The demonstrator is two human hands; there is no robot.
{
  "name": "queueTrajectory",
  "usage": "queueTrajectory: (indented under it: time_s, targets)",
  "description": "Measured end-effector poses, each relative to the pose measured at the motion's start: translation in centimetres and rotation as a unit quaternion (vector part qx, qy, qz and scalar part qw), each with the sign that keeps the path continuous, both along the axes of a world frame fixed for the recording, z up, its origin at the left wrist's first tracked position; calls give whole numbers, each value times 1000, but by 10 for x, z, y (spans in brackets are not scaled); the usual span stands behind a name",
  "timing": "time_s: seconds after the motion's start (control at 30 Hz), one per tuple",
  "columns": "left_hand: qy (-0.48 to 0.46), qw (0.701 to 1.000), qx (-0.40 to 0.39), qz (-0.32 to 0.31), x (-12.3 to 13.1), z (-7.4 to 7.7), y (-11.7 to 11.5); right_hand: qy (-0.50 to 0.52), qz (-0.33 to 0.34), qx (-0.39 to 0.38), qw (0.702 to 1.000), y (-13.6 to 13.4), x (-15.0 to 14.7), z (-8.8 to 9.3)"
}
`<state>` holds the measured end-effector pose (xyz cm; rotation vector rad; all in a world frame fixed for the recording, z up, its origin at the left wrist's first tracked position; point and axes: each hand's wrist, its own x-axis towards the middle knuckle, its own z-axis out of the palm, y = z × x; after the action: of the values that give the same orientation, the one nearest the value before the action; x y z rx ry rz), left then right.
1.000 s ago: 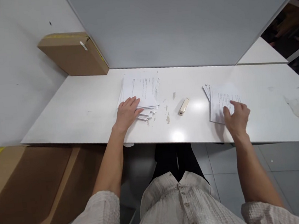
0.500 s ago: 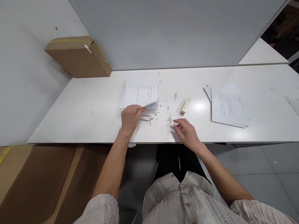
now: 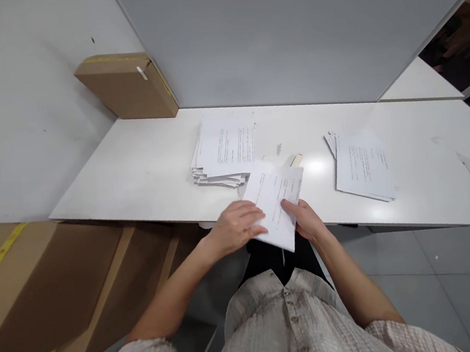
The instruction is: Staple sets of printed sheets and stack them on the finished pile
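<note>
Printed paper sheets (image 3: 275,205) are held in front of my body, over the table's near edge. My right hand (image 3: 307,220) pinches their right side, thumb on top. My left hand (image 3: 240,226) lies against their left side with fingers stretched out over the print. Just beyond is a stack of printed papers (image 3: 227,146), its lower sheets jutting out unevenly. A beige stapler-like object (image 3: 296,160) is partly covered by the held sheets. A smaller pile of printed papers (image 3: 362,165) rests to the right.
The white table (image 3: 133,170) has scuffed patches. A cardboard box (image 3: 129,89) stands at its back left corner, against the grey panel (image 3: 271,38). Larger cardboard boxes (image 3: 40,286) with yellow tape are at the lower left, beside the table's front edge.
My left hand has brought sheets from the left stack toward my body. My right hand, free before, now grips their right side. The sheets now partly cover the beige object.
</note>
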<state>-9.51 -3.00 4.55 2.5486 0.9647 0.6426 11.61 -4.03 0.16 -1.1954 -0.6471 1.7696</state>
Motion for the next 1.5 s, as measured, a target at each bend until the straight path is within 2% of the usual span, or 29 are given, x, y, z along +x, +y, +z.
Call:
queueTrajectory:
  time_s: [0.13, 0.2, 0.27, 0.47, 0.63, 0.7, 0.77, 0.87, 0.97, 1.07, 1.13, 1.2, 1.27, 1.33, 1.4, 1.47, 1.5]
  targets:
    - [28, 982, 101, 155, -6, -2, 49, -34, 19, -37, 999, -22, 11, -8]
    - [76, 972, 127, 182, -9, -7, 74, -22, 19, -40, 999, -32, 14, -9]
    - [111, 969, 130, 180, -11, -13, 91, -12, 18, -46, 999, -40, 17, -9]
    - [117, 967, 115, 194, -15, -17, 101, 6, 47, -54, 997, -47, 20, -10]
    - [25, 956, 65, 286, -17, -11, 109, 31, 35, -51, 998, -41, 15, -16]
    - [-6, 951, 74, 301, -16, -7, 104, 46, 32, -54, 997, -40, 13, -18]
    - [-21, 953, 114, 280, -14, -3, 89, 55, 24, -64, 996, -39, 12, -18]
    - [-35, 961, 194, 192, -6, 0, 45, 59, 6, -92, 994, -39, 14, -18]
    - [-22, 970, 233, 61, 7, -5, -11, 81, -14, -126, 989, -36, 17, -21]
    - [-1, 982, 190, -7, 21, -18, -57, 114, -30, -132, 984, -35, 19, -26]
    - [-1, 986, 164, -28, 29, -26, -77, 115, -25, -123, 986, -37, 19, -28]
    - [-13, 989, 141, -44, 33, -31, -85, 88, -14, -98, 991, -41, 18, -27]
    - [-37, 993, 96, -59, 32, -31, -84, 51, -3, -61, 997, -46, 19, -25]
    - [-70, 996, 30, -39, 28, -30, -73, 20, 16, -21, 999, -51, 21, -21]
    - [-109, 991, -41, 70, 23, -30, -54, -14, 38, 13, 999, -54, 25, -14]
    - [-163, 956, -127, 208, 20, -30, -32, -66, 58, 54, 995, -55, 30, -5]
    - [-199, 932, -181, 243, 20, -29, -21, -98, 67, 80, 990, -54, 33, 2]
